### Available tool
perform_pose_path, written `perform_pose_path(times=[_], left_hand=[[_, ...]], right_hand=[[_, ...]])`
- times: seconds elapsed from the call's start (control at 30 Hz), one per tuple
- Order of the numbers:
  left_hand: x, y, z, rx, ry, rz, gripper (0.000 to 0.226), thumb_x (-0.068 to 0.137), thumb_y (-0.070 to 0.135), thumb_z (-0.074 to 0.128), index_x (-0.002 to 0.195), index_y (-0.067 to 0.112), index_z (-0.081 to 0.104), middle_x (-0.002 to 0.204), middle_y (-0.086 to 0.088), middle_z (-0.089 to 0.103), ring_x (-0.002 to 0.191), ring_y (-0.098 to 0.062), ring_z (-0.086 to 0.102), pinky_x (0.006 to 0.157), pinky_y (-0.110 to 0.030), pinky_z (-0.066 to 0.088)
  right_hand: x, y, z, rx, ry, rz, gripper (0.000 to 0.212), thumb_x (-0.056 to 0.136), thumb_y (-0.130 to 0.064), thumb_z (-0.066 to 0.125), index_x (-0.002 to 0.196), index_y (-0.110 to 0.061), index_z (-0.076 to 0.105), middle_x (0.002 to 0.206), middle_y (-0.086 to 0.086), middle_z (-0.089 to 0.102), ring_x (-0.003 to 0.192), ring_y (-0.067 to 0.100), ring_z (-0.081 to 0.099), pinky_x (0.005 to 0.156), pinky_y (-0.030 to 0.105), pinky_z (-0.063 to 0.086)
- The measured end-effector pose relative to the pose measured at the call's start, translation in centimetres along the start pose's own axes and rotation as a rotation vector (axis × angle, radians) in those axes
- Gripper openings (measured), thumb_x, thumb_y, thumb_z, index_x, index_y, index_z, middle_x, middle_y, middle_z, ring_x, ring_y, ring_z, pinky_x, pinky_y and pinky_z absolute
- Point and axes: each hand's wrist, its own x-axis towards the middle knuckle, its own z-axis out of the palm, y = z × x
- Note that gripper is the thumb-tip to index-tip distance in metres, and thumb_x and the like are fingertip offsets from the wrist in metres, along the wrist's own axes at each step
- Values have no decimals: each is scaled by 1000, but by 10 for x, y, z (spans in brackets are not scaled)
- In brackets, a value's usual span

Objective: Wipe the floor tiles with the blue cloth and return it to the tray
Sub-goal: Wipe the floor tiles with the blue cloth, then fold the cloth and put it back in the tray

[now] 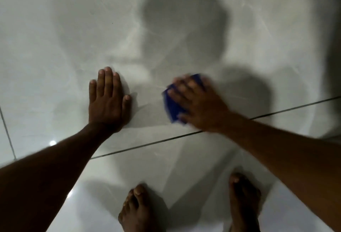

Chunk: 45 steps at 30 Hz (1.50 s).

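Note:
My right hand (198, 102) presses a folded blue cloth (172, 107) flat against the glossy pale grey floor tiles (73, 38); the hand is blurred and covers most of the cloth, whose left edge and top corner show. My left hand (107, 99) lies flat on the same tile, palm down, fingers together, a short gap to the left of the cloth. No tray is in view.
A dark grout line (147, 144) runs diagonally below both hands, and another (7, 132) at the far left. My two bare feet (136, 211) (243, 198) stand on the nearer tile at the bottom. My shadow falls across the tile ahead.

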Motion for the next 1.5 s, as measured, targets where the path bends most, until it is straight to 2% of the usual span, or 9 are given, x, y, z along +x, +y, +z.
perform_pose_path(times=[0.17,0.27,0.4,0.5,0.67,0.77,1.1,1.33,1.5], left_hand=[[-10,31,-10,-93,6,-115,72,99,46,22,153,-2,20,163,-24,17,152,-37,10,122,-54,6],[-21,70,-13,-206,-20,-154,72,99,48,20,155,2,16,165,-20,13,154,-33,5,124,-51,2],[-36,92,-21,-270,-65,-264,73,101,48,20,156,2,9,166,-18,8,154,-30,-1,124,-46,-2],[-56,103,-52,-358,-151,-418,73,102,46,22,155,-2,6,166,-21,4,154,-30,-3,125,-44,-1],[-79,123,-203,-724,-263,-605,77,103,47,29,155,0,0,166,-18,2,154,-29,2,125,-38,6],[-92,142,-342,-1058,-466,-777,82,98,61,29,158,14,0,168,-6,5,153,-22,13,120,-38,17],[-166,221,-768,-1541,-124,-414,53,86,28,74,132,18,52,121,-2,68,99,-11,71,69,-24,58],[-203,254,-867,-1269,9,-230,54,71,22,87,110,29,50,109,3,64,95,-14,66,74,-32,59],[-206,316,-896,-1037,-36,-107,61,69,27,88,112,27,44,98,12,59,90,-7,60,70,-27,53]], right_hand=[[-22,-30,-11,211,-12,914,79,92,-59,32,154,-12,20,161,22,21,145,45,21,112,64,23],[-15,-44,-29,447,-197,796,76,95,-46,38,156,-17,4,165,15,1,150,38,2,117,61,15],[-10,-35,-51,429,-165,886,88,81,-22,75,151,-14,23,146,20,38,130,39,41,102,52,43],[6,-45,-88,734,-337,1068,55,78,-15,77,125,-6,50,119,14,62,105,33,62,82,42,55],[-12,-72,-236,1063,-210,1061,15,83,-9,64,97,-10,60,76,0,65,55,11,65,46,20,45],[-44,-96,-372,1194,-112,990,26,88,-17,66,112,-11,60,99,2,69,79,11,67,65,21,51],[-176,-131,-803,1336,203,755,43,76,-31,82,109,-13,62,99,2,71,90,20,69,79,41,61],[-244,-151,-895,1150,302,736,37,84,-25,69,119,-22,56,104,-3,66,92,15,65,85,39,58],[-297,-140,-907,1086,508,809,36,86,-24,70,119,-26,57,92,-18,61,82,-3,61,68,7,50]])
